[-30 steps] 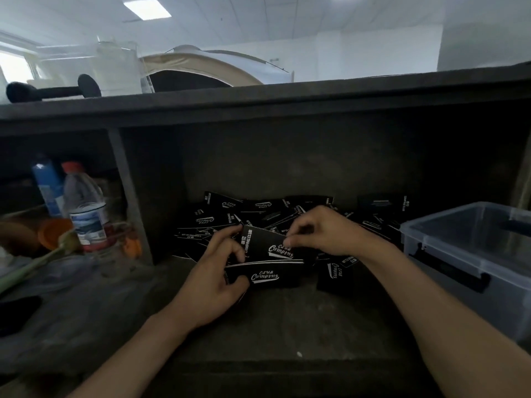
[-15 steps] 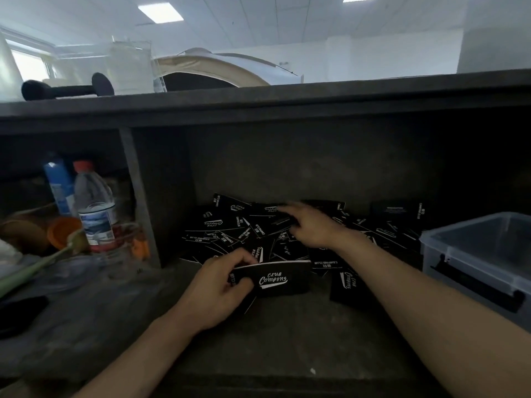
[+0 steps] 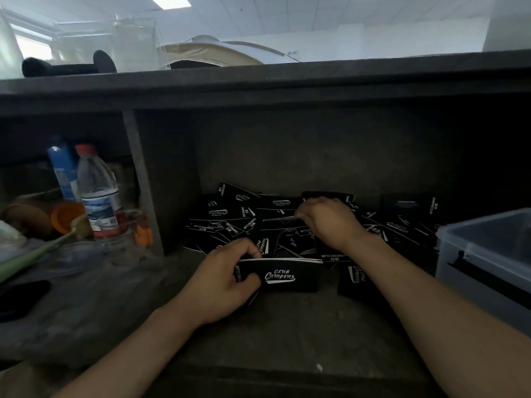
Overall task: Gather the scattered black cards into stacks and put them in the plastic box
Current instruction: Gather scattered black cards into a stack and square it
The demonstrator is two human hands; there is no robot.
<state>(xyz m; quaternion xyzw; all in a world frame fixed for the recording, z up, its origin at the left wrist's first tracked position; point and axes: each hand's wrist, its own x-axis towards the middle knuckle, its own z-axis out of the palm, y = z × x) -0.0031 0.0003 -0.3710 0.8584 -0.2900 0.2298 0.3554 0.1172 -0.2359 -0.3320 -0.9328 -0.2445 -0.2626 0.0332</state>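
The right hand, stretched out over the pile half a second ago, now curls its fingers and pinches the edge of a single card among the scattered black cards on the shelf. The left hand grips a squared stack by its left end, just in front of the pile. The plastic box stands at the right, apart from both hands

Dark shelf floor, split by an upright divider: scattered black cards heaped toward the back wall of the right bay, a clear plastic box at its right edge, a water bottle among clutter in the left bay.
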